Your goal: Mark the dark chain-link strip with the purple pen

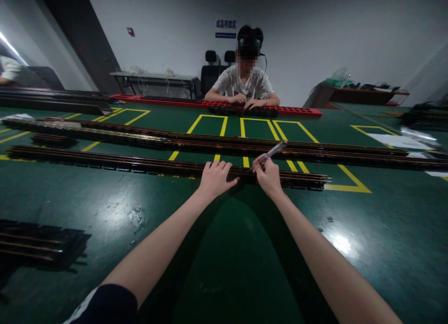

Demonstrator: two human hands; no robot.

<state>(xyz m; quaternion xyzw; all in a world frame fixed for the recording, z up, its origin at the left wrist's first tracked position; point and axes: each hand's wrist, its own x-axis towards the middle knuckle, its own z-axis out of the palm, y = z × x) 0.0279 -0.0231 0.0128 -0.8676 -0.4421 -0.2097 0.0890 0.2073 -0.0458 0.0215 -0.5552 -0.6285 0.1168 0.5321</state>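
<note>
The green bench spreads out before me, marked with yellow tape. Across it sits another person, both hands over a red rack. The rear bundle, dark and very long, crosses nearly my whole view and lies between that rack and my work. Nearer me is the front bundle, under my hands; its long axis runs left to right, the right end a little closer to me. A short stack lies at my near left, well apart from it. My left hand rests on the front bundle, fingers slightly spread, thumb out to the right. My right hand pinches a pen, its long axis slanting: tip down and left at the front bundle, back end up and right.
</note>
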